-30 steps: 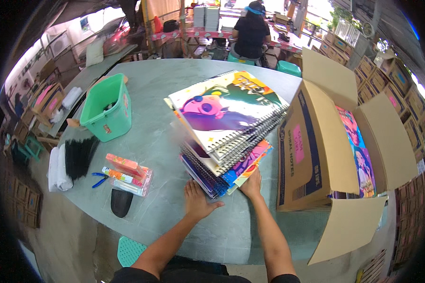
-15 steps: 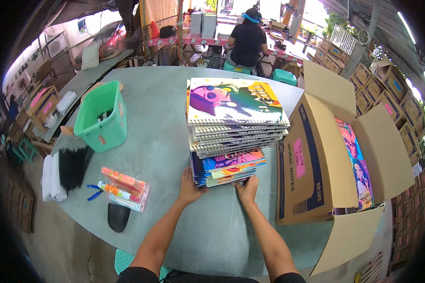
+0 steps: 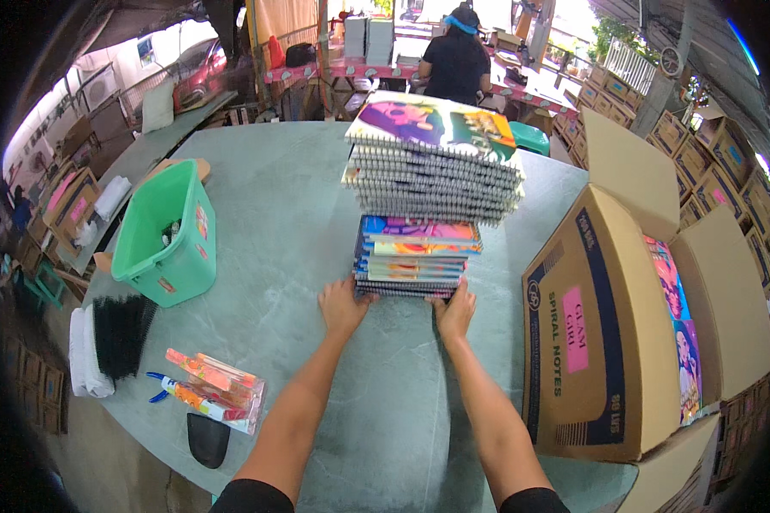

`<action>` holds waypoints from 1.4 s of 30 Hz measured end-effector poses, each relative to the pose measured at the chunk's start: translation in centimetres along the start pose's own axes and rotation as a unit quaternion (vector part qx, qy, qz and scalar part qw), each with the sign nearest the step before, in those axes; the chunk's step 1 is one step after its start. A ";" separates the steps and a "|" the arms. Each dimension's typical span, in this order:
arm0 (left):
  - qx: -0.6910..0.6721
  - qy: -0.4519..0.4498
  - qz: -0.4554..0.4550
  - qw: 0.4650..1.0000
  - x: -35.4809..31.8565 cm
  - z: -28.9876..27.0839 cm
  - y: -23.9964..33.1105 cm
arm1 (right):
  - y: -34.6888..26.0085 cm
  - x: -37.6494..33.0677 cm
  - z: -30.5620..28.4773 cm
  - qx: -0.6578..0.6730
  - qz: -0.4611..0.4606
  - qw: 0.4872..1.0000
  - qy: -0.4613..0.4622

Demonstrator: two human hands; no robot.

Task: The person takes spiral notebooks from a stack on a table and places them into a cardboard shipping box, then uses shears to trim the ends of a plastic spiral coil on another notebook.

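A tall stack of spiral notebooks [image 3: 435, 175] stands on the table in front of me. Its wide upper part, wire bindings toward me, overhangs a narrower lower part of colourful notebooks [image 3: 419, 250]. My left hand [image 3: 344, 308] grips the lower left corner of the stack. At the lower right corner, my right hand [image 3: 455, 309] holds it in the same way. Fingertips of both hands are partly hidden at the bottom notebooks. To the right stands an open cardboard box [image 3: 573, 342] with bright-covered notebooks [image 3: 680, 325] inside.
On the grey-green table [image 3: 274, 205] are a green plastic bin [image 3: 167, 248], black bristly strips [image 3: 124, 333], blue-handled pliers [image 3: 158, 386], a clear pack [image 3: 222, 385] and a black pouch [image 3: 208, 440]. A person [image 3: 458, 64] sits beyond. Stacked cartons [image 3: 684, 145] line the right.
Both hands and the notebook stack have moved away from me across the table. The view has shifted, so the bin and box appear lower.
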State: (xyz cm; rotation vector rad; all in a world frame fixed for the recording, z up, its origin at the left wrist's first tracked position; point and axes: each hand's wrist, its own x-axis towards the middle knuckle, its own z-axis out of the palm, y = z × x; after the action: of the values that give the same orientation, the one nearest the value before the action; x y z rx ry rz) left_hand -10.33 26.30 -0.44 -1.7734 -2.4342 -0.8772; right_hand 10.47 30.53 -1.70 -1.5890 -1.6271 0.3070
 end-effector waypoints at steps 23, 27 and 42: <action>-0.022 0.058 -0.016 0.998 6.6 2.5 1.6 | -0.2 0.0 0.9 -0.205 -0.067 0.969 -0.119; 0.059 -0.002 0.017 0.998 1.4 4.3 1.8 | -0.7 -7.0 -4.0 -0.206 -0.115 0.960 -0.151; 0.082 -0.147 0.157 0.973 -17.0 -4.6 3.9 | -1.6 -29.1 -20.2 -0.194 -0.153 0.917 -0.313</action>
State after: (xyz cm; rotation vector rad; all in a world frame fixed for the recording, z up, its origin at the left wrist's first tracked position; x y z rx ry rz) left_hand -2.17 10.20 -0.32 -2.2705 -2.1966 -0.3979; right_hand 19.28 -3.70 1.17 -1.5680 -2.5304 0.3647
